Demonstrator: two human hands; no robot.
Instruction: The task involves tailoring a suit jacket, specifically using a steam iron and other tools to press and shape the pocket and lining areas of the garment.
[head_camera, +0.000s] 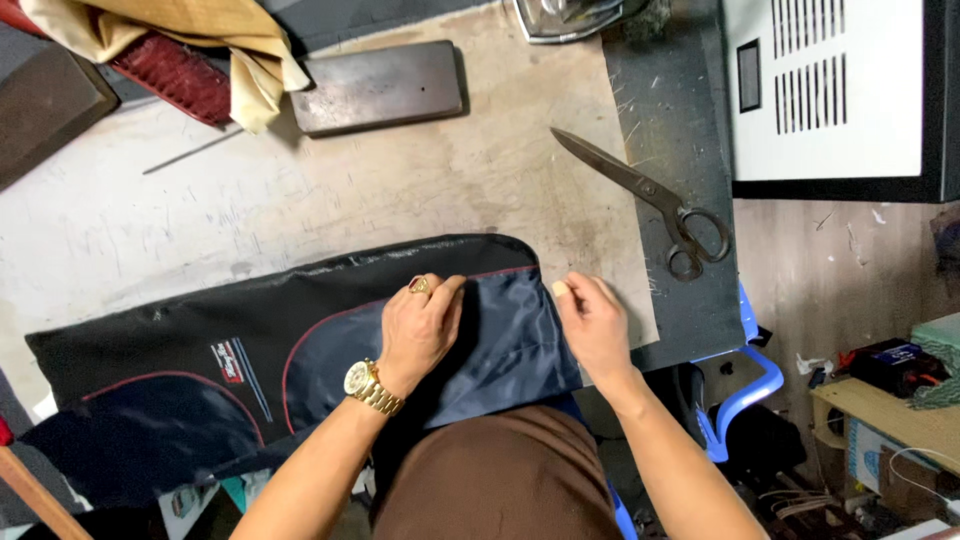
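Observation:
A long black fabric piece (230, 330) with red piping lies across the worn worktable (400, 190). A navy blue lining panel (510, 340) sits at its right end. My left hand (420, 325), with a gold watch and a ring, presses flat on the seam where black meets blue. At the panel's right edge, my right hand (592, 320) pinches a small pale piece of chalk (560, 289) against the fabric. Both hands rest on the cloth, close together.
Large dark scissors (650, 200) lie on the dark mat (680, 120) to the right. A metal block (378, 87) and yellow cloth (190, 40) sit at the back. A white vented machine (830, 90) stands far right; a blue chair (750, 380) is below the table edge.

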